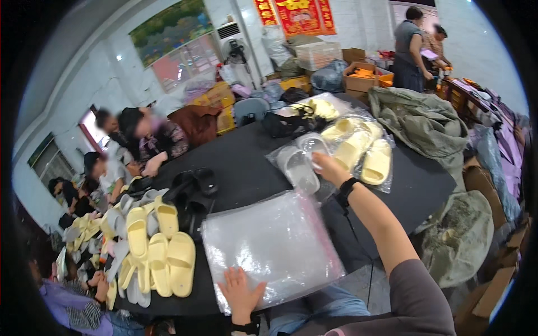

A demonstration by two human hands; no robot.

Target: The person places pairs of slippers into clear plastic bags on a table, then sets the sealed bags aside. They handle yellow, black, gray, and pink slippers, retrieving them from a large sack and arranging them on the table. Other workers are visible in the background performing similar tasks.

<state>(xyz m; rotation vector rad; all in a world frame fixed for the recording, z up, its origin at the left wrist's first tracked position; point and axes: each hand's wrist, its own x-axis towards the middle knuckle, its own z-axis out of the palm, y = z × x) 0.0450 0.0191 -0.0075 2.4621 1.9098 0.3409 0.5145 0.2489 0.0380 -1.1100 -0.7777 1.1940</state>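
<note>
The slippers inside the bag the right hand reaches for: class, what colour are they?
Pale grey-white slippers, sealed in a clear bag, seen in the head view.

From my feed, the right hand (328, 167) blurred at its fingertips over the bagged grey slipper (300, 168), so I couldn't judge its grip. The left hand (241, 291) was cut off at the wrist by the lower edge, and the desk (246, 162) edge nearest me lay hidden under the stack of clear bags (272, 246).

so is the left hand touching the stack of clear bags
Touching. The head view shows the left hand lying flat, fingers spread, on the near edge of the stack of clear bags, with no gap between them.
</note>
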